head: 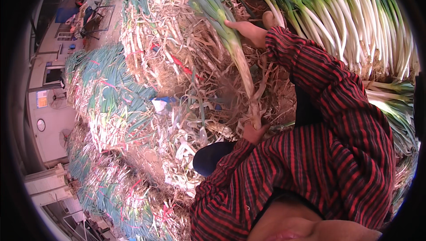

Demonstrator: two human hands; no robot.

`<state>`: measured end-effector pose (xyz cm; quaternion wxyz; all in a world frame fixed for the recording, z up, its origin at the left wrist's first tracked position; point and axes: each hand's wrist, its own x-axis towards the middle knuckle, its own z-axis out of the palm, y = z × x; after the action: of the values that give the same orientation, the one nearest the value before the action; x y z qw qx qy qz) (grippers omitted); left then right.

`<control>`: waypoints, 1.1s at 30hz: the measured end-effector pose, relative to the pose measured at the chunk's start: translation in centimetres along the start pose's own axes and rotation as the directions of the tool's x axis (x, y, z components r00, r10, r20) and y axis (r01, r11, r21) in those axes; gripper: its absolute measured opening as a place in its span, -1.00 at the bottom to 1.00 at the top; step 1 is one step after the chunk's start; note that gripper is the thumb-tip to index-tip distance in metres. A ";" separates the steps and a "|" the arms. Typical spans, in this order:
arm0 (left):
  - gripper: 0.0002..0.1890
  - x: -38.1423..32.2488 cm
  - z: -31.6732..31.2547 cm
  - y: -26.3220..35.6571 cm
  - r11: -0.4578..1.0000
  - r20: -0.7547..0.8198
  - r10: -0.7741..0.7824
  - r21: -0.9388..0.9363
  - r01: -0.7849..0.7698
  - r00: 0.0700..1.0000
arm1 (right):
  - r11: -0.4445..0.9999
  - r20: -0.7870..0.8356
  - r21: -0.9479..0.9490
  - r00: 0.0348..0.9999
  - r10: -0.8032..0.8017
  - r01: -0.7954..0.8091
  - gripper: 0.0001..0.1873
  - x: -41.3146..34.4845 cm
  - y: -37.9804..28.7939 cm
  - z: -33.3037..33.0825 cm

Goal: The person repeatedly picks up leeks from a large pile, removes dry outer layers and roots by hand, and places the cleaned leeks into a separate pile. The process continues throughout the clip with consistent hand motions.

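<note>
A long green onion [240, 61] slants across the middle of the view, its green leaves at the top and its pale stalk running down. My right hand [248, 31] is around its green part, the thumb lying along the leaves. My left hand [254, 133] grips the lower end of the stalk, where dry outer skin hangs loose. What its fingers do under the skin is partly hidden. Beyond my right wrist lies a row of clean white-stalked green onions [352, 24]. Dry peeled leaves [216, 129] litter the ground beneath my hands.
Unpeeled onion bundles with red ties [146, 54] are heaped ahead of me. More bundles [109, 87] stretch along the left. Other green onions [392, 107] lie beside my right arm. A dark-trousered knee [213, 157] sits below my left hand. A wall with fans [57, 97] stands far left.
</note>
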<state>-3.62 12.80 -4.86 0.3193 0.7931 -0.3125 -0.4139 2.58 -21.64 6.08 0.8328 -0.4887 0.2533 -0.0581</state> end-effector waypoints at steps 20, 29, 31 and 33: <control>-0.39 6.4 -1.3 -1.0 0.794 -0.144 0.090 0.608 0.017 0.985 | 0.767 0.087 0.606 0.940 -0.330 0.213 -0.64 -5.4 -3.1 2.2; -0.53 6.2 -7.3 15.7 0.772 -0.267 0.060 -0.599 -0.214 0.962 | 0.924 -0.229 0.335 0.967 -0.112 0.187 -0.66 -2.9 -1.6 3.2; -0.53 5.5 -7.5 17.3 0.780 -0.424 0.101 -0.527 -0.336 0.900 | 0.986 -0.121 -0.146 0.988 -0.095 0.077 -0.68 -3.5 0.2 3.8; -0.53 5.3 -8.1 17.6 0.750 -0.477 0.117 -0.532 -0.393 0.871 | 0.363 0.226 -0.907 0.974 -0.009 0.214 -0.73 -4.4 2.3 4.7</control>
<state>1.71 0.18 9.87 0.6728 0.6628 -0.1936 -0.2656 0.68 -15.20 7.62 0.4284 -0.8902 0.1313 0.0822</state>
